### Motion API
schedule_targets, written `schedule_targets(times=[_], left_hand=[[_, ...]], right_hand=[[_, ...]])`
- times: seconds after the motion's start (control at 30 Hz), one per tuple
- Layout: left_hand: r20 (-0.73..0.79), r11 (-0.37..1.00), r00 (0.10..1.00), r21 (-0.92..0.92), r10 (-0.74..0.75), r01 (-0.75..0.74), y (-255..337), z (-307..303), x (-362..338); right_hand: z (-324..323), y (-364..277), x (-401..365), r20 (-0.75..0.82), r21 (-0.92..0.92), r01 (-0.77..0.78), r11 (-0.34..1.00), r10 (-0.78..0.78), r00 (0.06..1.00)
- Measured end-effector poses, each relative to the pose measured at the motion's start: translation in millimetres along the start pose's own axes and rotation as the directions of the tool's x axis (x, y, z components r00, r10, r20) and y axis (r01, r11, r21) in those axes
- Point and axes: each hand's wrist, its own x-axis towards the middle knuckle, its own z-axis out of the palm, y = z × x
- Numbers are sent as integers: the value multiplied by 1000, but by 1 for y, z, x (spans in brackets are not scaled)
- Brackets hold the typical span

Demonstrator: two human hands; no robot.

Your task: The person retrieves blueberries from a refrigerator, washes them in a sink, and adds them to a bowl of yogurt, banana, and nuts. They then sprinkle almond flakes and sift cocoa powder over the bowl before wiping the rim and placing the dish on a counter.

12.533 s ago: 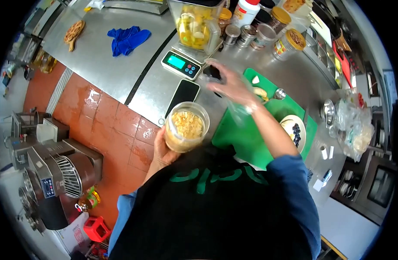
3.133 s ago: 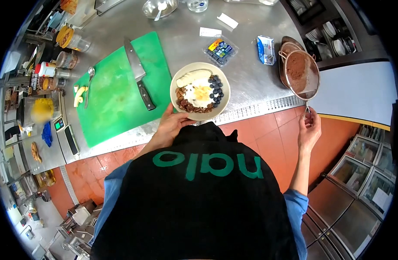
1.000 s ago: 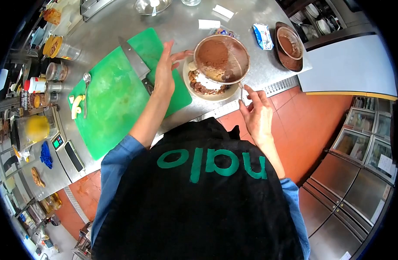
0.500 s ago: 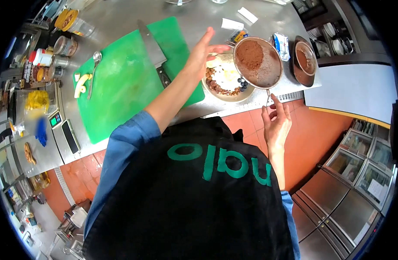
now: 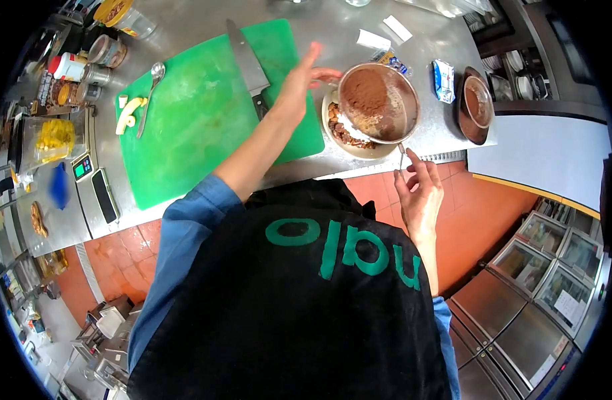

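Observation:
My right hand pinches the thin handle of a round sieve, which holds a heap of brown powder. Beneath the sieve, a pale bowl shows its lower left rim and some chopped nuts; the rest of its contents is hidden. With fingers stretched and apart, my left hand is raised beside the sieve's left rim, holding nothing. It is slightly blurred. Below that wrist, a large knife lies on the green cutting board.
Banana pieces and a spoon rest at the board's left. Further left stand several jars, a digital scale and a phone. Right of the sieve are a blue-white packet and a brown dish.
The sieve has moved left with my right hand and now covers more of the bowl, hiding the blueberries and white filling. My left hand stays spread beside it.

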Motion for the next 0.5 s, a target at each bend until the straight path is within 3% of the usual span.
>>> schedule_targets(times=[0.27,0.33,0.5], left_hand=[[-44,998,997,18,62,-61,12,-14,-28],[-68,999,997,-2,-35,35,11,-20,-28],[-123,1000,992,8,-26,27,12,-16,-30]], right_hand=[[4,-15,-4,39,1,93,996,-93,995],[4,-16,-5,40,0,100,995,-100,994],[2,-14,-3,14,-8,92,996,-92,996]])
